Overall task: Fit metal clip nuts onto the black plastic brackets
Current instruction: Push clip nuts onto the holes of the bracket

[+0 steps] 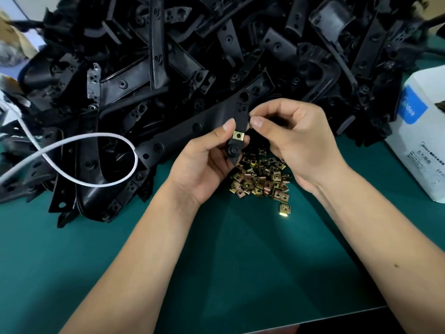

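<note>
With one clip nut (238, 135) already seated, the left hand (204, 160) gripped the bracket (237, 131) above the table (240, 249) while the right hand (291, 138), fingertips pinched at its upper tab, seemingly needed to press another nut home.

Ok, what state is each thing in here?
Left hand: grips held bracket.
Held bracket: one clip nut fitted.
Right hand: thumb and forefinger pinched together at bracket's edge.
Loose clip nuts: heaped on green mat.
Bracket pile: jumbled.
</note>
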